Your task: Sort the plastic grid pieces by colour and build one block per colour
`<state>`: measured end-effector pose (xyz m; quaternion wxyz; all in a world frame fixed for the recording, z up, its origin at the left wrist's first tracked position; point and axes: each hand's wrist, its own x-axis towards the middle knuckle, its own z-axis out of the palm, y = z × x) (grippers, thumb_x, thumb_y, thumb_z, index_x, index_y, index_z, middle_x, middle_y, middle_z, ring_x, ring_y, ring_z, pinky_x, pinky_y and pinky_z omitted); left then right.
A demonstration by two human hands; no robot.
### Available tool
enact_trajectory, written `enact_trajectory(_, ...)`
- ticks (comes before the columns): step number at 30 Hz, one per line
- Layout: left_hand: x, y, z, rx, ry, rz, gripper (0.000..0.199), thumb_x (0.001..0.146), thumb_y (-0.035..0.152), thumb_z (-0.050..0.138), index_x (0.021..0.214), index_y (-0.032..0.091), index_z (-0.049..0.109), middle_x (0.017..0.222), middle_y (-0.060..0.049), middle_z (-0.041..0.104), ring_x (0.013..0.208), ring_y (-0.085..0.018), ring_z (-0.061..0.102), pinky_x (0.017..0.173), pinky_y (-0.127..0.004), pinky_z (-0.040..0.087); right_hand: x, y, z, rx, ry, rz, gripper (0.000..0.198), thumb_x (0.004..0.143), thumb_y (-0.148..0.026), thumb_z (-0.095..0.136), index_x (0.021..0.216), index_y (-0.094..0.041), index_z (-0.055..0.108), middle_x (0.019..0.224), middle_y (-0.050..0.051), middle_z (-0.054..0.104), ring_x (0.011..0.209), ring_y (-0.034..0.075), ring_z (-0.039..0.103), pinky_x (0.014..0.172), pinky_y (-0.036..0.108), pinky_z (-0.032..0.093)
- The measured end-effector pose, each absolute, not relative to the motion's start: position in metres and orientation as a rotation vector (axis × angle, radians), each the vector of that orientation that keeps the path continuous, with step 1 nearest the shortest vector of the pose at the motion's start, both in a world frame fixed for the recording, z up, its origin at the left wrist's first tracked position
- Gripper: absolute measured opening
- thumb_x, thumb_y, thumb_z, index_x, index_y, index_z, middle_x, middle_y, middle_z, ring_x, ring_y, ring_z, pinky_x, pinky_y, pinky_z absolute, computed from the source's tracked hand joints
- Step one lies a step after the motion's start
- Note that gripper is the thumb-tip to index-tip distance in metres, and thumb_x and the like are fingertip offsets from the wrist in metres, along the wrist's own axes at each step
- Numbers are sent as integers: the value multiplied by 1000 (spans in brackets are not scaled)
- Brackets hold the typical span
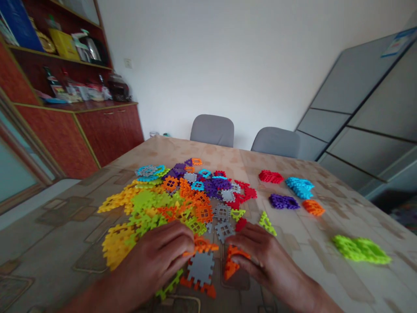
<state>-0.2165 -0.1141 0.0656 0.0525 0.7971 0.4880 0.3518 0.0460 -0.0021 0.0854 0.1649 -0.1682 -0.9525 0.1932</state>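
Note:
My left hand (166, 245) is closed on an orange interlocking plastic piece (206, 246), which juts out past its fingertips. Beneath that piece lies a grey square tile (201, 268) with notched edges. An orange notched piece (207, 288) pokes out under the tile's near side. My right hand (256, 247) pinches an orange triangular piece (231, 266) between thumb and fingers, just right of the grey tile. A red piece (241, 224) shows at the knuckles of this hand. Beyond both hands spreads a loose heap of coloured interlocking pieces, including yellow ones (117, 243) by my left wrist.
Sorted stacks stand on the right of the table (293, 278): red (271, 176), blue (299, 187), purple (284, 201), orange (313, 208) and lime green (361, 249). A lime triangle (267, 223) lies beyond my right hand. Two grey chairs (212, 129) stand at the far edge.

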Motion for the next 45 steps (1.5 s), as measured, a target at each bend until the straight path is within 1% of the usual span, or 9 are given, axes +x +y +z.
enact_trajectory(4,-193,-120,56,2500,1335,1040,29,109,17,39,94,25,62,88,0,68,79,-16,63,73,-25,50,43,-13,83,-417,-2685,630,26,101,-39,60,115,-19,68,97,7,72,89,21,64,79,30,47)
enact_trajectory(11,-179,-119,58,2610,1267,929,31,108,14,39,104,27,68,93,-1,72,87,-18,66,86,-28,55,43,-9,77,-487,-2675,740,19,88,-31,79,103,-22,72,90,2,74,84,19,65,74,28,46)
enact_trajectory(17,-196,-104,51,2646,1344,901,26,109,22,44,126,28,62,120,-4,70,108,-21,65,99,-31,52,62,19,83,-600,-2672,744,14,85,-19,81,96,-23,73,95,2,75,89,18,67,79,30,47)
enact_trajectory(23,-229,-92,40,2583,1489,838,26,104,19,48,120,27,66,121,-4,72,112,-23,65,100,-34,52,71,33,73,-680,-2816,671,23,75,-19,89,89,-21,71,88,0,75,85,19,65,77,32,45)
enact_trajectory(32,-238,-89,31,2619,1415,670,33,97,12,59,124,28,66,128,-4,70,121,-25,62,113,-41,41,69,31,67,-643,-2877,645,24,81,-20,83,101,-23,71,104,2,73,99,22,65,87,35,47)
enact_trajectory(36,-240,-85,36,2570,1425,590,28,94,6,60,109,27,69,120,-3,71,115,-24,63,114,-43,37,68,30,64,-593,-2902,619,25,83,-20,81,106,-24,73,109,5,73,106,23,64,93,37,49)
enact_trajectory(39,-245,-85,41,2529,1439,557,40,89,-2,53,111,27,68,121,-2,69,118,-23,61,118,-45,32,68,29,64,-601,-2928,606,33,82,-20,82,113,-24,72,117,7,72,115,26,62,98,40,48)
enact_trajectory(42,-248,-88,42,2538,1468,549,60,78,-8,48,121,30,66,126,-1,67,124,-24,58,119,-48,29,66,26,65,-641,-2966,651,41,80,-26,85,119,-24,71,122,8,70,118,29,60,102,43,46)
enact_trajectory(45,-247,-92,38,2592,1447,553,69,77,-8,49,131,33,62,137,-2,63,132,-26,53,122,-50,27,62,23,68,-632,-2957,723,47,77,-28,87,121,-25,70,124,7,69,118,28,60,104,43,44)
